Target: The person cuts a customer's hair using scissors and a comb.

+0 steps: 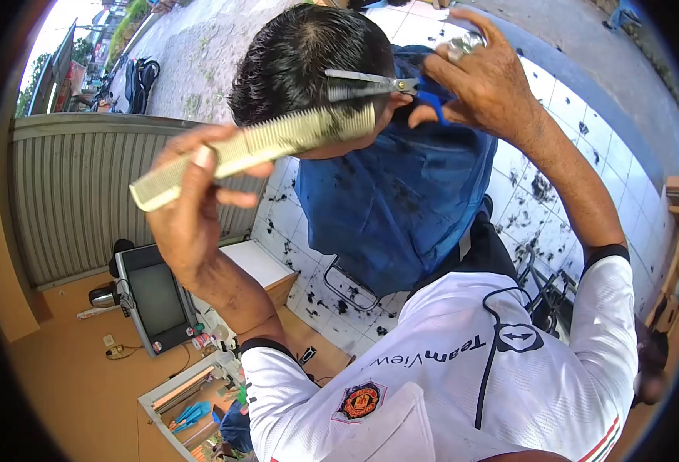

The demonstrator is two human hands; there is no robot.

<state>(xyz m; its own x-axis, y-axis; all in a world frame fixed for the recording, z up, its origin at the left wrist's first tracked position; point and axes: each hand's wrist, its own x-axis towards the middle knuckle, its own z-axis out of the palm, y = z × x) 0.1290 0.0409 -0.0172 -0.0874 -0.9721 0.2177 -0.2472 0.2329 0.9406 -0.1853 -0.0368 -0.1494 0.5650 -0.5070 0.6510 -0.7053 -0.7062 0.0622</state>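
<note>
A cream comb (259, 145) is pinched in my left hand (189, 192), its toothed edge lying along the lower side of a person's dark, wet-looking hair (301, 58). Loose dark hair clings to the comb's far end. My right hand (482, 81) has its fingers in the blue handles of a pair of scissors (370, 85). Their blades are apart, just above the comb and against the hair near the ear. A large ring (463, 46) sits on one right finger. The seated person is draped in a blue cape (397, 204) with cut hair on it.
Clumps of cut hair lie across the white tiled floor (536, 185). At the left stand a corrugated metal panel (70, 192) and a dark framed screen (157, 296). A mirror (178, 393) is at the lower left, and a motorcycle (139, 81) is parked outside.
</note>
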